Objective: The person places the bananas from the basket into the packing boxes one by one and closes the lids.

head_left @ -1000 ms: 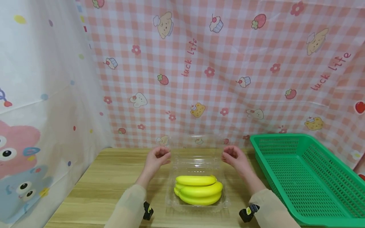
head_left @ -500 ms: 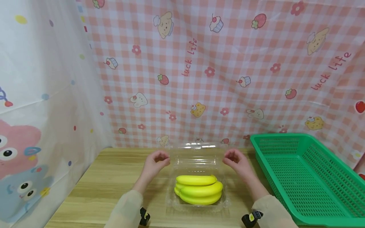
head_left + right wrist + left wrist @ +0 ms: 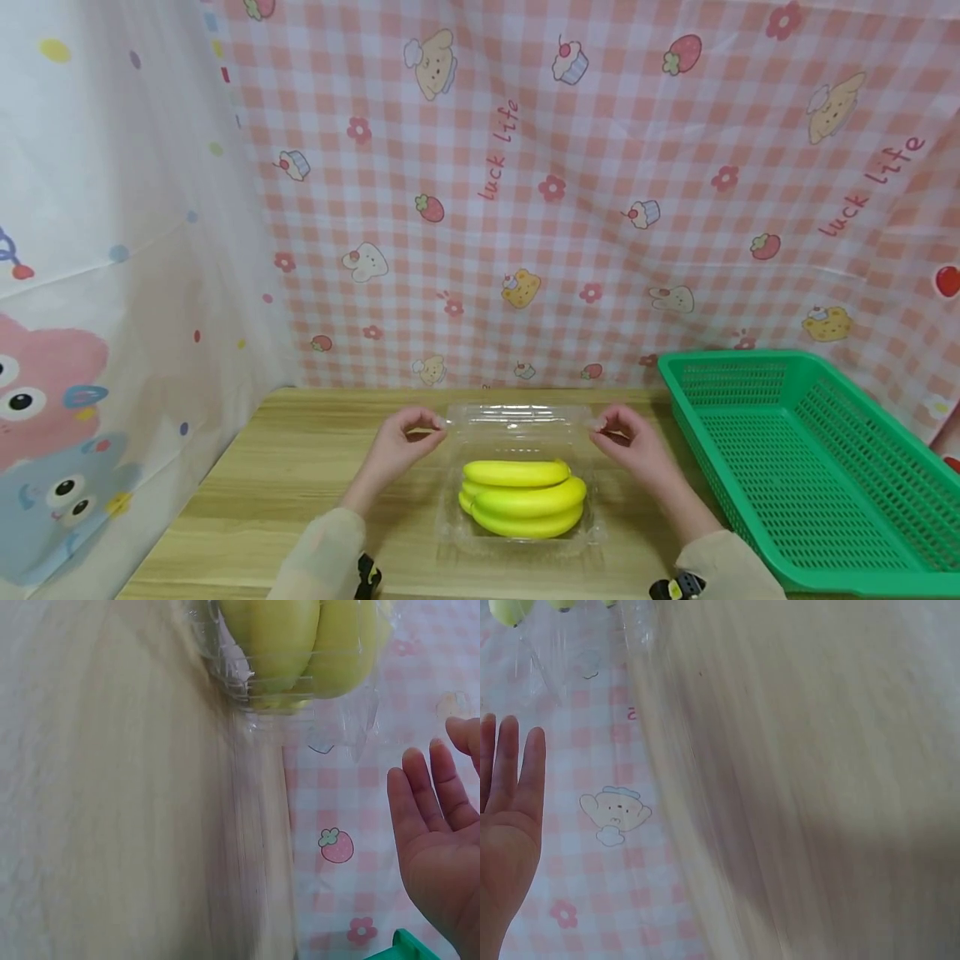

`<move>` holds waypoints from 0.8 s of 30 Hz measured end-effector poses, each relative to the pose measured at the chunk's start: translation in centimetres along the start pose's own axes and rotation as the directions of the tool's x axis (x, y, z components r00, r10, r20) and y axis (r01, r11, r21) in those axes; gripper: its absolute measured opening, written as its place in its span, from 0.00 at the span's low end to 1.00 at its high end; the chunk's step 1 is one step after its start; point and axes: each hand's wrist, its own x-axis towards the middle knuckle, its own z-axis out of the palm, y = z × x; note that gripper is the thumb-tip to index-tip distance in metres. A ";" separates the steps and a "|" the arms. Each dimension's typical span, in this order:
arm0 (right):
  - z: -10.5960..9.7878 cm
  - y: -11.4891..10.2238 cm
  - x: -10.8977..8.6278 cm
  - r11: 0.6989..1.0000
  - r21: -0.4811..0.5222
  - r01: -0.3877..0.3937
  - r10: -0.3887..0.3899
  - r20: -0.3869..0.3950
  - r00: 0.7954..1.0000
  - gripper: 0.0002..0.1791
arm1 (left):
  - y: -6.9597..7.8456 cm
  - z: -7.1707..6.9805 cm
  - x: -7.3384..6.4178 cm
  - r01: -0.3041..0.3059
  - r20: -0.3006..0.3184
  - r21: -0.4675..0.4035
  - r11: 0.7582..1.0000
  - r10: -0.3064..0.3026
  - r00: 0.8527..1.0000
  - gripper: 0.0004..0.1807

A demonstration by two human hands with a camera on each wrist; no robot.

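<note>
A bunch of yellow bananas (image 3: 528, 500) lies in the base of a clear plastic clamshell box (image 3: 447, 525), in the middle of the wooden table. The box's lid (image 3: 517, 413) tilts up at the far side, above the bananas. My left hand (image 3: 397, 446) pinches the lid's left corner between thumb and forefinger; my right hand (image 3: 637, 450) pinches the right corner. In the left wrist view, the left hand's (image 3: 510, 832) other fingers stretch out straight, while its thumb is out of frame. The right wrist view shows the right hand (image 3: 439, 832) beside the box, its fingers extended.
A green plastic basket (image 3: 825, 575) with slotted walls stands on the right of the table (image 3: 247, 492). Behind hangs a pink checked cloth (image 3: 480, 250), and a white patterned cloth (image 3: 165, 275) hangs at the left.
Both hands have come down and towards me with the lid, which has swung from nearly upright to a lower tilt over the bananas. Base, bananas and basket have stayed put.
</note>
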 end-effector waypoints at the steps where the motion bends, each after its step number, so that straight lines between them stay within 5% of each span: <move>1: -0.1 0.1 -0.1 1.000 -0.010 0.021 -0.021 0.010 1.000 0.08 | -0.1 -0.1 -0.1 -0.003 0.011 0.007 1.000 0.003 1.000 0.04; 14: -0.5 0.7 -1.0 0.956 -0.071 0.284 -0.275 0.115 0.954 0.13 | 0.0 -0.8 -0.8 -0.187 0.138 0.098 0.977 0.173 0.975 0.10; 18: -0.7 0.8 -1.3 0.941 -0.136 0.310 -0.290 0.151 0.945 0.16 | 0.0 -0.9 -1.0 -0.298 0.180 0.195 0.934 0.265 0.947 0.11; 24: -1.0 0.9 -1.8 0.896 -0.266 0.356 -0.314 0.188 0.931 0.21 | 0.0 -1.0 -1.3 -0.454 0.241 0.258 0.853 0.399 0.885 0.14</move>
